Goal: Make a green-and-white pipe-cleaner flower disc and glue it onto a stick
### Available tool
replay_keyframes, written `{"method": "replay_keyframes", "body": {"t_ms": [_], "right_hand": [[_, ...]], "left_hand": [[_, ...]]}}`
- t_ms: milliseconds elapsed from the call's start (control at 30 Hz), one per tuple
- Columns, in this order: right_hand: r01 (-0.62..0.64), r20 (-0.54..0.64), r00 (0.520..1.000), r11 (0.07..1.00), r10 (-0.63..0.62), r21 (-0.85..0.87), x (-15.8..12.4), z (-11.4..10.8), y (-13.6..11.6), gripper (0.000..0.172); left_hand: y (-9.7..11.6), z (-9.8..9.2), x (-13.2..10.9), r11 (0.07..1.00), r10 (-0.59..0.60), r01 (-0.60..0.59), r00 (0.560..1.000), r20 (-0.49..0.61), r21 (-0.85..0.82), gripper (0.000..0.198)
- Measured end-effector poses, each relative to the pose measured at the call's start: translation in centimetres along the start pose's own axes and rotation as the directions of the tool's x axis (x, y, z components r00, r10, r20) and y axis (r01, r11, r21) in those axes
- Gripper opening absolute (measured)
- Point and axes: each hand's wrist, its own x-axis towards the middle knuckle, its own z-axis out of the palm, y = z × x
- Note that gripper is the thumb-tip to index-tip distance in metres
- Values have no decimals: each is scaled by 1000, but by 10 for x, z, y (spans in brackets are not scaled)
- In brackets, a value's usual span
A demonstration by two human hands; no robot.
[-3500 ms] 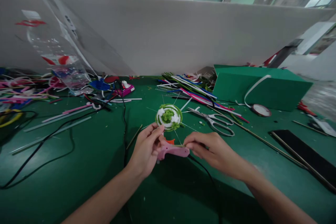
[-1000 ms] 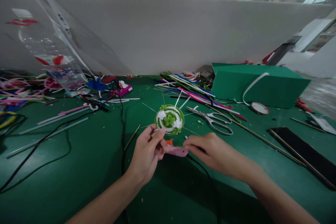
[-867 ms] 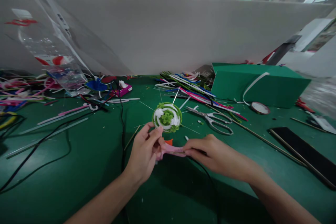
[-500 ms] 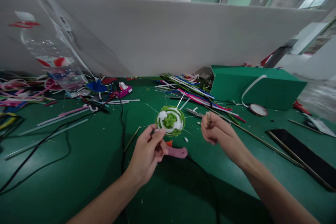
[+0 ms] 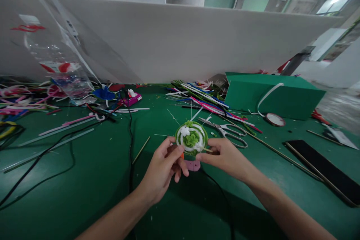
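A round disc (image 5: 192,139) of coiled green and white pipe cleaner, with thin wires sticking out round it, is held up over the table. My left hand (image 5: 165,163) pinches its lower left edge between thumb and fingers. At the right edge, my right hand (image 5: 225,155) is closed on a short thin stick (image 5: 207,150), its pale tip lying against the disc. Below the disc shows the pink handle (image 5: 192,165) of a tool, with a bit of orange; the rest is hidden. Scissors (image 5: 226,130) lie open just beyond my right hand.
Pipe cleaners (image 5: 208,99) are heaped at the back, and more lie at the left by a plastic bottle (image 5: 66,67). A green box (image 5: 275,95), a tape roll (image 5: 275,119) and a black phone-like slab (image 5: 320,168) are at the right. A black cable (image 5: 131,138) crosses the table.
My right hand has moved left and in to the disc, bringing the stick against its edge and uncovering the scissors. The disc has shifted slightly right and down with my left hand.
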Motion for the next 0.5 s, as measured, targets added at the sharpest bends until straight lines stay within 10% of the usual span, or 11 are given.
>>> {"method": "replay_keyframes", "body": {"t_ms": [500], "right_hand": [[-40, -61, 997, 997, 45, 70, 1, 8, 3, 20]], "left_hand": [[2, 1, -1, 998, 13, -16, 999, 46, 66, 15]]}}
